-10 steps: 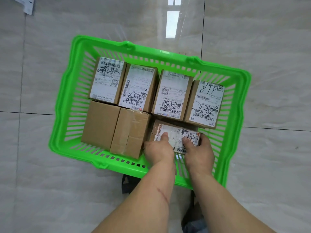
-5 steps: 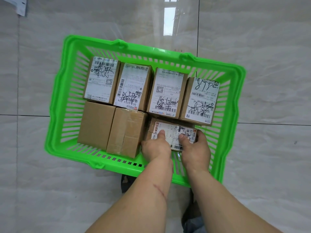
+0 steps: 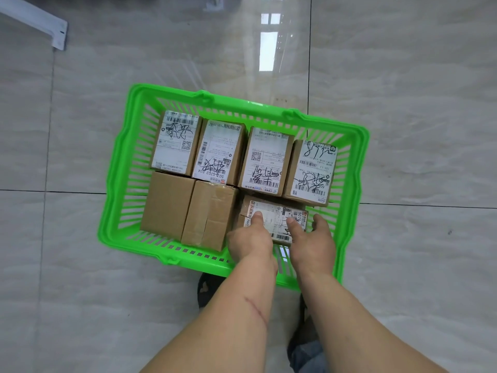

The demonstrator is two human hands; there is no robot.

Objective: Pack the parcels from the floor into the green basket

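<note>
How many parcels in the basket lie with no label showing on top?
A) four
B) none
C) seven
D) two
D: only the two plain brown parcels at the near left of the basket show bare cardboard; the other five show white labels.

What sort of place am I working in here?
Probably a parcel pickup or sorting room: labelled brown cardboard parcels fill a green plastic slotted basket on a glossy grey tiled floor, beside a white metal bracket.
</note>
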